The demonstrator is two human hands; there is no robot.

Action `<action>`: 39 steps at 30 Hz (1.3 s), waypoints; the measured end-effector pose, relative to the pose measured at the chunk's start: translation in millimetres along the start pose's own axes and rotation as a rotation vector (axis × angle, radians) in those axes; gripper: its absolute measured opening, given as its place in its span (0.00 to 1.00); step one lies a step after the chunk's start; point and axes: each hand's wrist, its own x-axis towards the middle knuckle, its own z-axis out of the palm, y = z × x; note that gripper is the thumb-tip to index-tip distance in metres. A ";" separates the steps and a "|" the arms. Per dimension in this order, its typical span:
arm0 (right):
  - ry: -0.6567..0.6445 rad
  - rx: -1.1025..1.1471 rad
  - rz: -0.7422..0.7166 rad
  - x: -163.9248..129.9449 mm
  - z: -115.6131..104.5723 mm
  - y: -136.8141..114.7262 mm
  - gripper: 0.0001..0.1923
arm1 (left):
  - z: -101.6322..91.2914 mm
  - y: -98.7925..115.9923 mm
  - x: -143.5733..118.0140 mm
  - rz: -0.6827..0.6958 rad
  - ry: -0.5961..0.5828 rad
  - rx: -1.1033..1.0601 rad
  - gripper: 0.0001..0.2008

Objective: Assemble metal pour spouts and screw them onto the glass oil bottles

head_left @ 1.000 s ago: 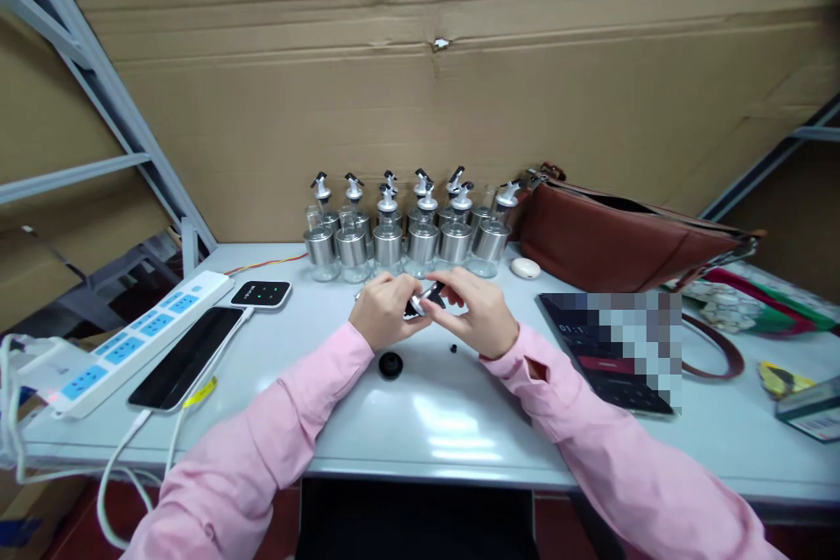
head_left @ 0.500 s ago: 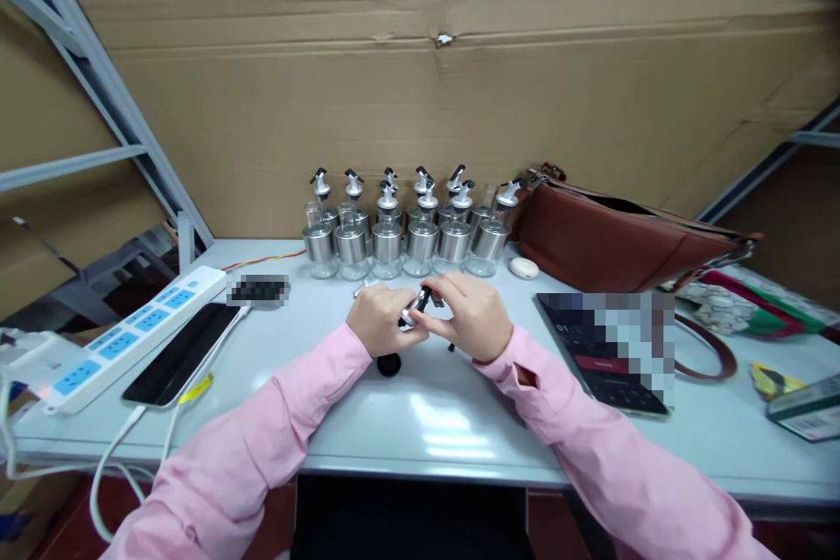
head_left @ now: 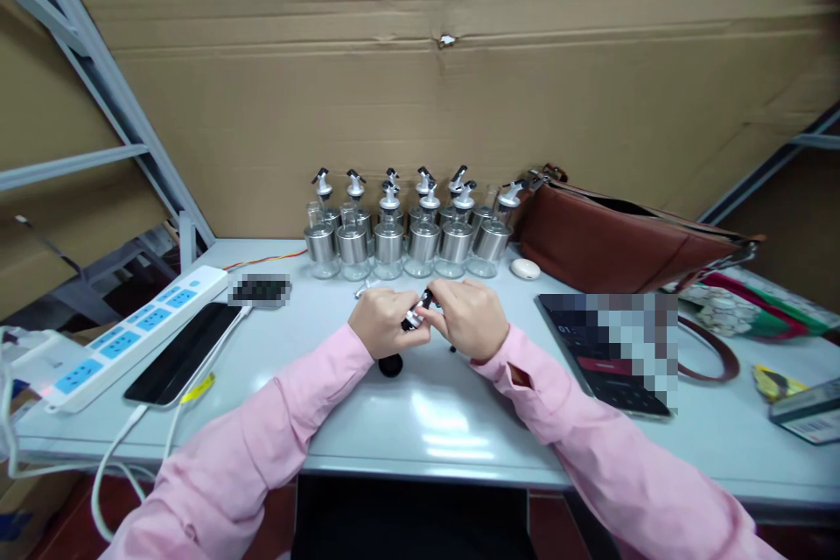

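My left hand [head_left: 382, 322] and my right hand [head_left: 470, 319] meet over the middle of the pale table [head_left: 433, 411], both in pink sleeves. Between their fingertips they pinch a small silver-and-black pourer spout [head_left: 416, 315]. A round black cap [head_left: 390, 364] lies on the table just below my left hand, and a tiny black piece [head_left: 452, 349] lies by my right hand. Another small silver part [head_left: 363, 288] rests behind my left hand. Behind the hands stand several glass bottles with steel bands and pourer tops [head_left: 407, 229] in two rows.
A brown leather bag [head_left: 617, 236] lies at the back right with a white oval object [head_left: 525, 269] beside it. A dark tablet [head_left: 610, 348] is at the right. A power strip [head_left: 124, 334] and a phone [head_left: 185, 353] lie at the left. Cardboard lines the wall behind.
My hands have drawn closer together around the spout and shifted slightly toward me. The view has tilted a little; the table's things stay put.
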 end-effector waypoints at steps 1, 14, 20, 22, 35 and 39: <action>0.004 0.002 -0.005 -0.2 0.5 0.1 0.23 | 0.1 -0.2 -0.2 0.000 -0.002 0.008 0.07; -0.154 0.212 0.406 -8.7 6.6 31.1 0.09 | -3.6 -8.3 2.3 0.082 0.068 0.025 0.06; -0.519 0.196 0.581 -18.2 13.3 48.4 0.06 | -6.8 -17.9 1.9 0.087 0.099 0.032 0.06; -0.593 0.147 0.560 -19.9 15.0 49.8 0.08 | -6.6 -19.8 1.6 0.082 0.098 0.039 0.06; -0.734 0.216 0.522 -30.0 24.5 49.3 0.14 | -6.4 -23.6 0.5 0.059 0.069 0.041 0.07; -0.737 0.249 0.557 -27.7 23.7 47.2 0.20 | -5.4 -22.3 0.0 0.074 0.049 0.035 0.08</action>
